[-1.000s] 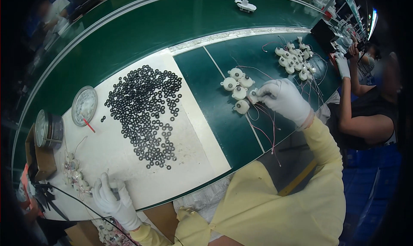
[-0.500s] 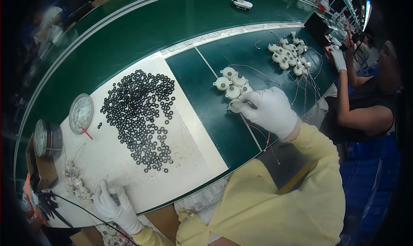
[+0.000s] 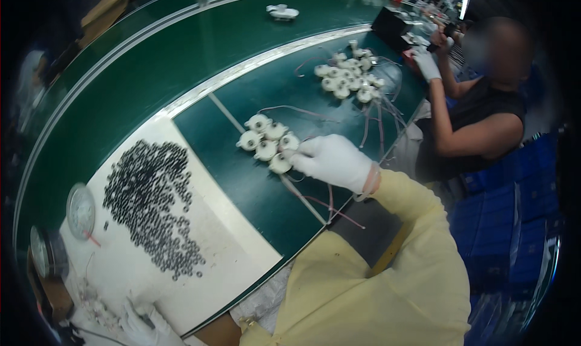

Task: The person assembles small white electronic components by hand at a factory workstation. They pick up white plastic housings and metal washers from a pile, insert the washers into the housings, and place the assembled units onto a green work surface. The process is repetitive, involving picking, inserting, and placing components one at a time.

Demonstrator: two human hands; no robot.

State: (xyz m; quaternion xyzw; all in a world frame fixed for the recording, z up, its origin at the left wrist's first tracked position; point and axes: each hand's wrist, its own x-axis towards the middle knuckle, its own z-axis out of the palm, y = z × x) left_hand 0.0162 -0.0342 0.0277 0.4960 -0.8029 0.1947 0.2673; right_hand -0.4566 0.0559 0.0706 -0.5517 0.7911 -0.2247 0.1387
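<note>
My right hand (image 3: 334, 162), in a white glove, reaches over the green mat. Its thumb and fingers are closed at the near right edge of a small group of white round wired parts, on one white round part (image 3: 279, 163). The other white round parts (image 3: 264, 150) in the group have dark centres and small side lugs. At the lower left, my gloved left hand (image 3: 146, 328) is blurred, its fingers apart and nothing visible between them. It is beside a loose heap of small wired parts (image 3: 94, 302).
Many black rings (image 3: 151, 197) cover the white board (image 3: 233, 240). A clear round dish (image 3: 80, 211) and a round container (image 3: 47, 252) stand left. Farther right lie more white wired parts (image 3: 348, 76). A co-worker's gloved hand (image 3: 427, 64) is beyond, near a black box (image 3: 389, 29).
The whole view has shifted, so the bench things appear farther left and my left hand lower. My right hand stays at the near edge of the group of white round parts.
</note>
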